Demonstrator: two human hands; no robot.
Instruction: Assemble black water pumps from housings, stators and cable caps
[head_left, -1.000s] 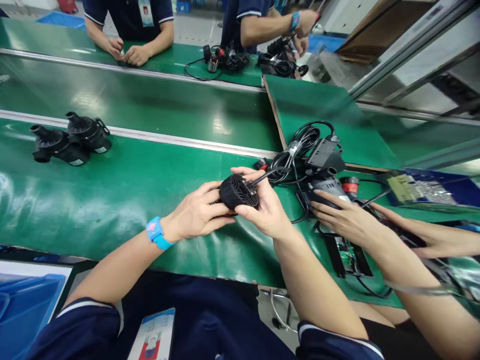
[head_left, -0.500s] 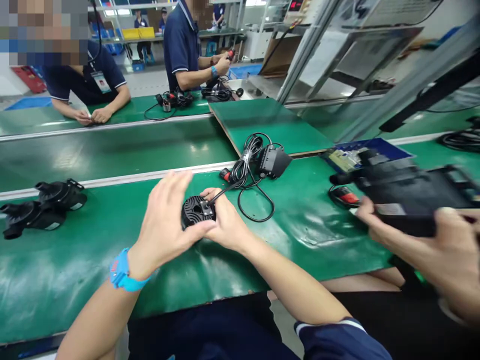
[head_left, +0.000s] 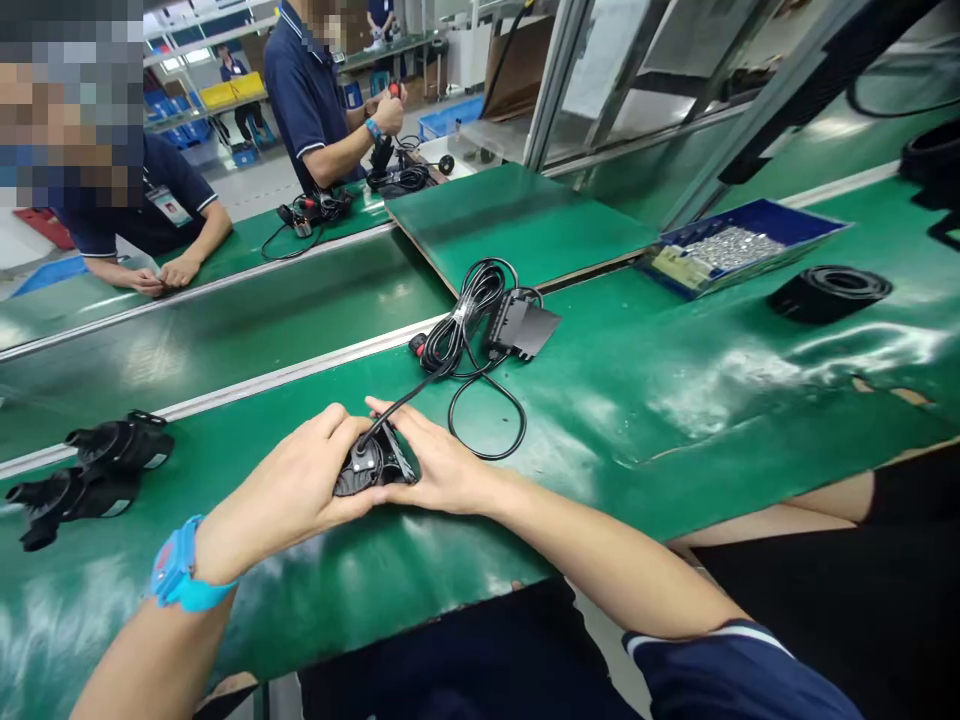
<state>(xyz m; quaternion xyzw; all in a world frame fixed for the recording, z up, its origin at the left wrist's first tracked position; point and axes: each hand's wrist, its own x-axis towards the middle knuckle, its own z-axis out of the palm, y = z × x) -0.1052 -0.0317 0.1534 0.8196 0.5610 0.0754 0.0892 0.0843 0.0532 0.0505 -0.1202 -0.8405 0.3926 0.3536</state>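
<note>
A round black ribbed motor part (head_left: 369,466) rests on the green bench between both my hands. My left hand (head_left: 281,495) wraps its left side, fingers curled around it. My right hand (head_left: 435,462) grips its right side, thumb and fingers pressed on it. A black cable runs from the part to a coiled bundle (head_left: 465,320) and a black box-shaped unit (head_left: 521,328) farther back on the bench.
Two black pump bodies (head_left: 90,475) lie at the left. A blue tray of small metal parts (head_left: 739,245) and a black ring (head_left: 829,292) sit at the right. Across the conveyor, two other people work with their hands. A neighbour's forearm (head_left: 787,520) rests at the right edge.
My left hand closed down onto the part, which it had hovered over open. The neighbour's hands and their black unit left the bench. The view tilted up and right.
</note>
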